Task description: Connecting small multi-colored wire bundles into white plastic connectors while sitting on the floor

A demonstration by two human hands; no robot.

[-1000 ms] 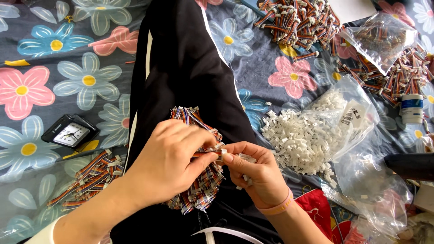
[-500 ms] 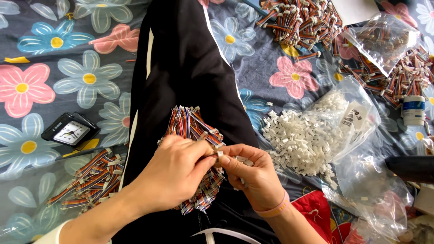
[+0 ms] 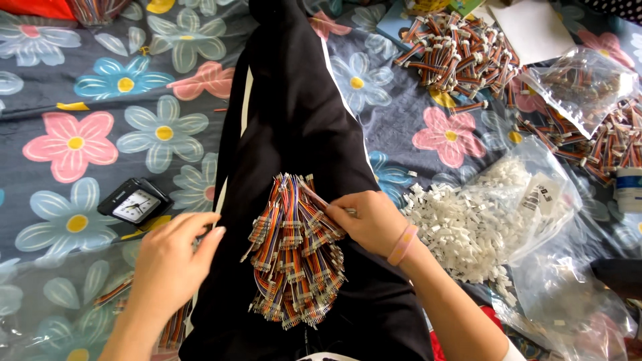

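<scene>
Head view, looking down on a lap in a black garment (image 3: 294, 113) over a flower-printed cloth (image 3: 100, 127). A bundle of multicoloured ribbon wires (image 3: 294, 251) lies on the black garment, its strands fanned toward the lower edge of the view. The right hand (image 3: 366, 220) rests at the bundle's upper right edge, thumb and forefinger pinched on a single wire strand drawn from the top of the bundle; a pale wristband circles the wrist. The left hand (image 3: 170, 261) is released and grasps nothing, fingers loosely extended just left of the bundle, apart from it. Left of that hand, a small black clock (image 3: 134, 204) lies on the cloth. Right of the right hand, a heap of white plastic connectors (image 3: 461, 227) spills from a clear bag (image 3: 548, 220). Farther off, at upper right, a pile of finished wire assemblies (image 3: 461, 53) and another clear bag (image 3: 582, 83) of wires lie on the cloth.
</scene>
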